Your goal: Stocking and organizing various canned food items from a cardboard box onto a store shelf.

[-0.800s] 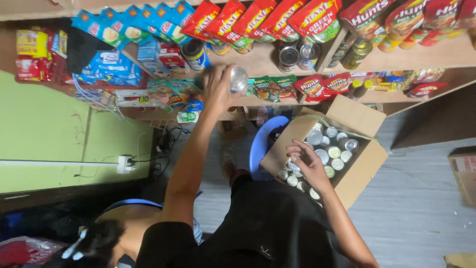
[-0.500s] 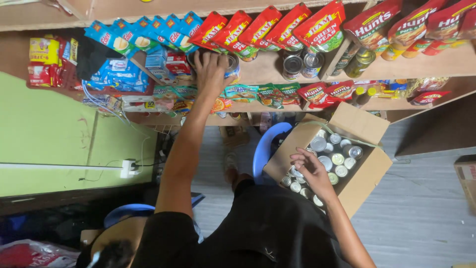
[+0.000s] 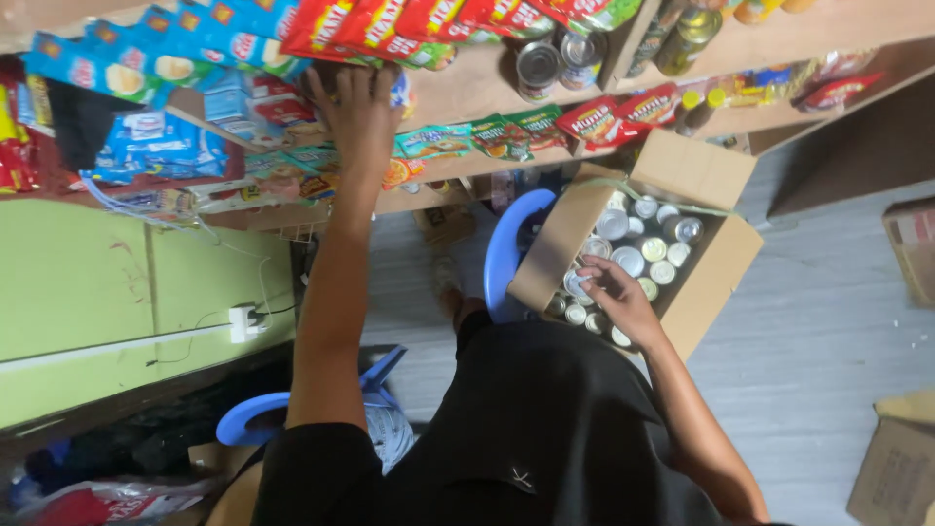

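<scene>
Left hand (image 3: 358,102) flat on shelf (image 3: 458,93) — right hand (image 3: 618,297) curled over cans (image 3: 643,248).

There is just one camera, and it sits on the person's head. It looks down and a bit forward, along the person's own black shirt (image 3: 545,429) and both arms. The shirt is very close and fills the bottom. The wooden shelf (image 3: 467,93) runs across the top, at arm's reach. The open cardboard box (image 3: 711,282) of cans sits on the right, a little lower. The grey floor (image 3: 828,331) lies farthest away, and the green wall (image 3: 88,282) is on the left.
</scene>
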